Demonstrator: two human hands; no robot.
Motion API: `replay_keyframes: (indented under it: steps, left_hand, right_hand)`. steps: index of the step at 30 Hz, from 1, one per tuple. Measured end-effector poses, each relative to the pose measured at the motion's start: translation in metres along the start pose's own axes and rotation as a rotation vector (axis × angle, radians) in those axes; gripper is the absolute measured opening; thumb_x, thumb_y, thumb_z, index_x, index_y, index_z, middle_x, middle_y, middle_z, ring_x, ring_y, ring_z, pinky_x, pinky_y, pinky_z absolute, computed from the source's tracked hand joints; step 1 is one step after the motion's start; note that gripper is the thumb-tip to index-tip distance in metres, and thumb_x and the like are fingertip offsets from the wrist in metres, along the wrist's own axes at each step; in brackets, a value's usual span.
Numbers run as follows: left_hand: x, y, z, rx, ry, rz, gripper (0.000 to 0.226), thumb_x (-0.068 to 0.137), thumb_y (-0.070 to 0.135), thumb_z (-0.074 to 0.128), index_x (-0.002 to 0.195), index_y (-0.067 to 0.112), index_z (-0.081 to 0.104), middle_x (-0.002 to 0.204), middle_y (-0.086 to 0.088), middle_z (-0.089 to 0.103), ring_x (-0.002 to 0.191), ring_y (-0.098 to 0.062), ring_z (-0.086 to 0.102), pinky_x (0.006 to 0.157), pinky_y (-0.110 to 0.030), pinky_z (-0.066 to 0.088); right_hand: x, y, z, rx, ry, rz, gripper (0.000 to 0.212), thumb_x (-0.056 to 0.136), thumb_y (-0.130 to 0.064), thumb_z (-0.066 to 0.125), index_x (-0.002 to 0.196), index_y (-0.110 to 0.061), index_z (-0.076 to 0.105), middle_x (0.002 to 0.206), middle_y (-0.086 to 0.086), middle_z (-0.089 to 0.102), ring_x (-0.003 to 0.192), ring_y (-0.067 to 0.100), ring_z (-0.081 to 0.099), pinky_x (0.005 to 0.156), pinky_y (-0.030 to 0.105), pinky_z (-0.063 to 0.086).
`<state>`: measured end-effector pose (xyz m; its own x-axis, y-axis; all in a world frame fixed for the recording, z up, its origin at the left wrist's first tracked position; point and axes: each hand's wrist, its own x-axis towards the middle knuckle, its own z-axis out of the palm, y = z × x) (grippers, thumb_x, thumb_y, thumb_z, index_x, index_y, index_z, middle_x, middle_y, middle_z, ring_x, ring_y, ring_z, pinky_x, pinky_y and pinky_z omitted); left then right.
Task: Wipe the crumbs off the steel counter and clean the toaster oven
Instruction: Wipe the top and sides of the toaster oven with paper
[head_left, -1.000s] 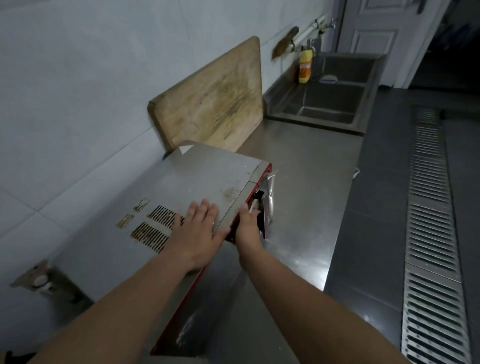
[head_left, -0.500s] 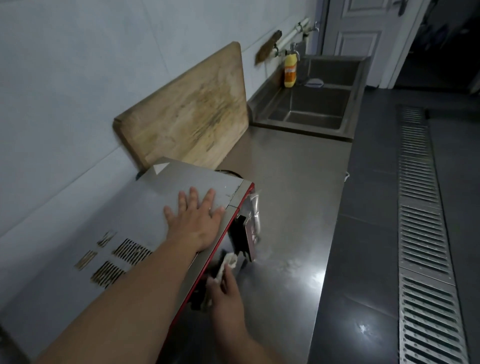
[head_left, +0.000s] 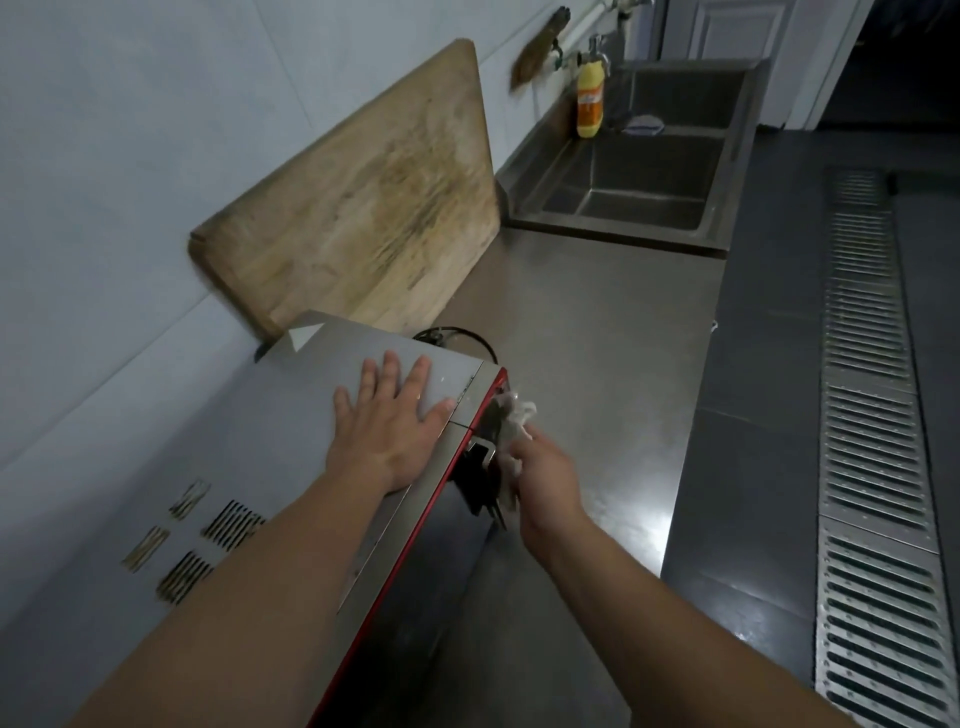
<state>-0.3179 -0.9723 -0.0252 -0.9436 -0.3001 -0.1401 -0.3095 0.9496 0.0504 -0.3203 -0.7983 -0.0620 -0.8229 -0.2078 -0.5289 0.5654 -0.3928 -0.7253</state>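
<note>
The toaster oven (head_left: 291, 415), silver on top with a red front edge, stands on the steel counter (head_left: 597, 364) against the tiled wall. My left hand (head_left: 389, 421) lies flat on its top near the front right corner, fingers spread. My right hand (head_left: 540, 467) grips a crumpled white cloth (head_left: 514, 415) and holds it against the oven's front, by the metal door handle (head_left: 480, 449). The oven's front face is mostly hidden from this angle.
A large worn wooden cutting board (head_left: 363, 208) leans on the wall behind the oven. A black cord (head_left: 457, 335) lies beside the oven's far end. Farther along are a steel sink (head_left: 649, 176), a yellow bottle (head_left: 589, 98) and a tap. A floor drain grate (head_left: 872, 415) runs on the right.
My right hand moved down the oven's front with the cloth, then back up to the top corner by the handle. My left hand stayed flat on the top. The view shifted.
</note>
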Motion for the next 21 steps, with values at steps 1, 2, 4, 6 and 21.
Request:
replay_keyframes:
  steps: [1, 2, 4, 6, 21]
  left_hand:
    - [0.000, 0.000, 0.001, 0.002, 0.004, 0.002, 0.072, 0.091, 0.073, 0.008, 0.154, 0.041, -0.008, 0.164, 0.003, -0.017, 0.149, -0.019, -0.021, 0.120, -0.054, -0.006]
    - [0.001, -0.001, 0.002, 0.005, 0.009, 0.004, 0.072, 0.091, 0.073, 0.008, 0.154, 0.041, -0.007, 0.164, 0.003, -0.017, 0.149, -0.019, -0.021, 0.120, -0.054, -0.005]
    - [0.002, -0.001, 0.003, 0.002, 0.014, 0.005, 0.072, 0.092, 0.073, 0.009, 0.154, 0.042, -0.007, 0.164, 0.003, -0.016, 0.149, -0.019, -0.020, 0.120, -0.054, -0.005]
    - [0.003, -0.002, 0.004, -0.001, 0.019, 0.006, 0.072, 0.091, 0.074, 0.008, 0.154, 0.042, -0.007, 0.164, 0.003, -0.016, 0.149, -0.019, -0.020, 0.120, -0.054, -0.005]
    - [0.003, -0.001, 0.002, 0.001, 0.014, 0.010, 0.071, 0.092, 0.073, 0.010, 0.154, 0.042, -0.009, 0.164, 0.004, -0.018, 0.149, -0.019, -0.022, 0.121, -0.052, -0.006]
  right_hand:
    - [-0.001, -0.005, 0.009, -0.015, -0.037, 0.012, 0.023, 0.089, -0.012, 0.055, 0.106, -0.016, 0.071, 0.089, 0.021, 0.070, 0.084, 0.034, 0.068, 0.076, 0.039, 0.051]
    - [-0.003, -0.012, 0.015, -0.019, -0.071, 0.028, 0.025, 0.088, -0.008, 0.052, 0.103, -0.018, 0.070, 0.089, 0.018, 0.071, 0.085, 0.032, 0.069, 0.082, 0.042, 0.052]
    - [-0.005, -0.025, 0.020, 0.014, -0.179, 0.078, 0.026, 0.088, -0.009, 0.051, 0.102, -0.015, 0.071, 0.100, 0.020, 0.072, 0.089, 0.032, 0.069, 0.082, 0.044, 0.056]
    - [-0.007, -0.040, 0.021, 0.025, -0.251, 0.157, 0.026, 0.089, -0.019, 0.051, 0.097, -0.006, 0.071, 0.088, 0.017, 0.072, 0.073, 0.027, 0.069, 0.062, 0.032, 0.058]
    - [0.071, -0.025, 0.026, 0.147, -0.065, 0.464, 0.083, 0.085, -0.077, 0.038, 0.121, -0.006, 0.063, 0.104, 0.021, 0.072, 0.102, 0.039, 0.066, 0.097, 0.057, 0.046]
